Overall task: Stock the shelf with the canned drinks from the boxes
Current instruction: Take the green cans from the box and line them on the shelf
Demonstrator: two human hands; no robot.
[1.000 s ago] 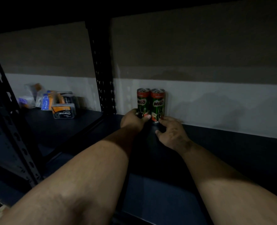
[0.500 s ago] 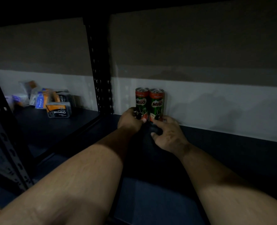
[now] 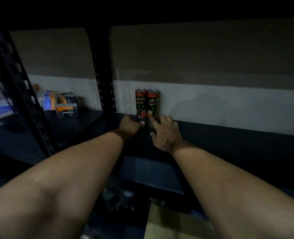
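Left hand curls around one Milo can's base, right hand spread by the other can. Snagging fingers could topple both on the shelf.

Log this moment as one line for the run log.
stage: placing | left hand: at base of left Milo can | right hand: at base of right Milo can | cans: upright, side by side, at shelf back

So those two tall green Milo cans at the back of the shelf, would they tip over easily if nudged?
Probably, yes. The tall, slim green Milo cans stand upright on narrow bases, so a high push could topple them. The pale wall seems to be right behind, likely blocking a backward fall. Once over, their round bodies would likely roll.
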